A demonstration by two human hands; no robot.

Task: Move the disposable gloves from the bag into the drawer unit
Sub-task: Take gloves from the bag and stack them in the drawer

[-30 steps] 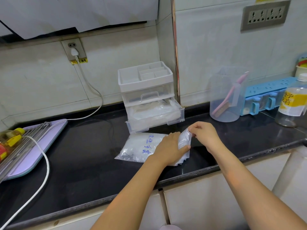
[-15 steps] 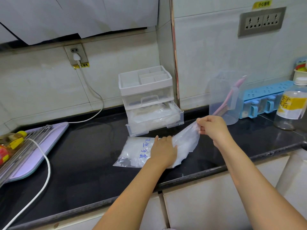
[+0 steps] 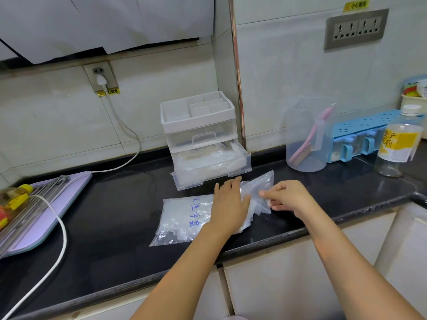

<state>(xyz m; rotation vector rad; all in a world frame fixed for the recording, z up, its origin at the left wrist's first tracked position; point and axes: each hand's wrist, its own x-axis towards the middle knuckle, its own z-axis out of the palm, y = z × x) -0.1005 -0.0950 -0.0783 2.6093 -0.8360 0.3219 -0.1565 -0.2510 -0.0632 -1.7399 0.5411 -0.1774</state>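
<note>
A clear plastic bag (image 3: 182,218) with blue writing lies on the black counter, full of thin translucent gloves. My left hand (image 3: 227,204) presses flat on the bag's right end. My right hand (image 3: 286,197) pinches a loose glove (image 3: 261,188) that sticks out of the bag's mouth and lies partly lifted toward the back right. Just behind stands the white and clear drawer unit (image 3: 198,125); its lower drawer (image 3: 212,167) is pulled open and holds a pile of gloves.
A clear jug (image 3: 307,139) with a pink brush, a blue spice rack (image 3: 362,137) and a bottle (image 3: 397,146) stand at the right. A purple board (image 3: 69,195) with metal rack and a white cable (image 3: 55,262) lie at the left. The counter's front edge (image 3: 265,245) runs below my hands.
My right hand, which had drawn a glove up and to the right out of the bag, has come back down toward the bag's mouth. My left hand stays pressed on the bag.
</note>
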